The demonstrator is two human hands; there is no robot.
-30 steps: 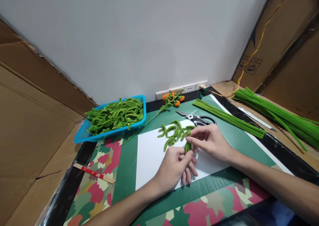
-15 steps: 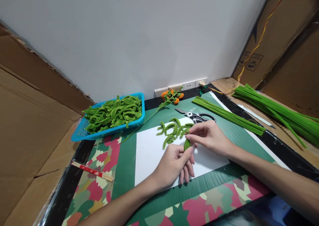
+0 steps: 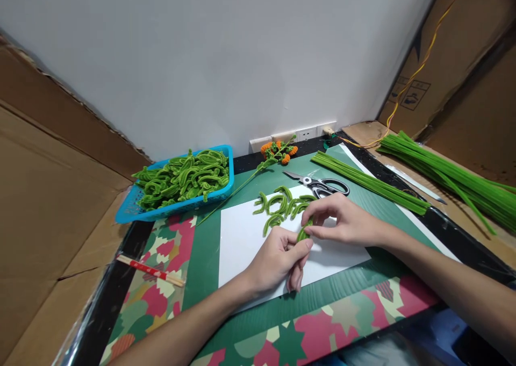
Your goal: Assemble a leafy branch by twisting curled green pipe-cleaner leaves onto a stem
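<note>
Pinching the lower part of a green fuzzy piece (image 3: 305, 230) between thumb and fingers, my left hand (image 3: 284, 258) is nearly closed on it, above the white sheet (image 3: 245, 248). My right hand (image 3: 342, 221) grips the piece's upper end, thumb and index fingertips almost together, so it lies between both grips. I see curled green pieces (image 3: 277, 205) just beyond, and scissors (image 3: 316, 184) farther back.
</note>
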